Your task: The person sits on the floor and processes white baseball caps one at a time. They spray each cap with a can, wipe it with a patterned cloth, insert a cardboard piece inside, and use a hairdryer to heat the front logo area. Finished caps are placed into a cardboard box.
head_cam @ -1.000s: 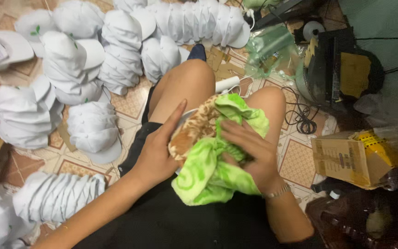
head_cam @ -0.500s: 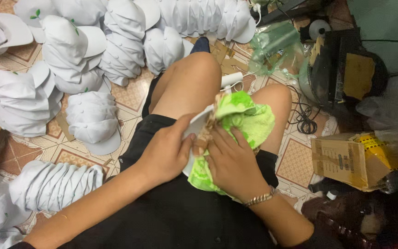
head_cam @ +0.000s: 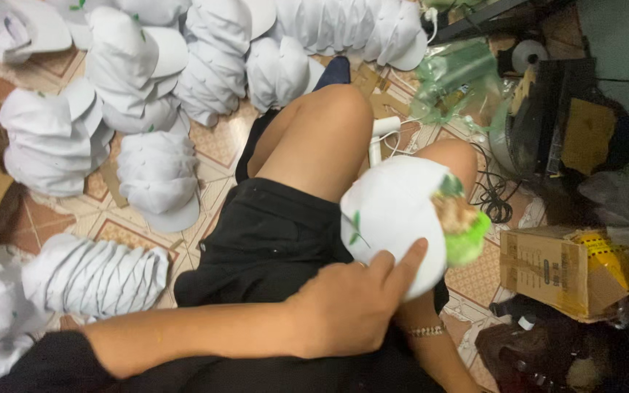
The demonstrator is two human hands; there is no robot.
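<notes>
A white cap [head_cam: 394, 211] rests against my right knee, crown side toward me, with a small green leaf mark on it. A green and brown patterned cloth [head_cam: 466, 231] pokes out at its right edge. My left hand [head_cam: 351, 309] lies on my lap in black shorts, fingers pressed against the cap's lower edge. My right hand is hidden behind the cap; only its wrist with a thin bracelet [head_cam: 427, 331] shows below.
Stacks of white caps [head_cam: 140, 73] cover the tiled floor at the top and left, with another row [head_cam: 89, 276] beside my left thigh. A cardboard box [head_cam: 555, 269], a black machine [head_cam: 555, 116], cables and a green plastic bag [head_cam: 453, 73] crowd the right.
The green patterned cloth, earlier bunched in both hands, is now mostly covered by the white cap. My right hand has slipped out of sight behind the cap, and my left hand has moved lower.
</notes>
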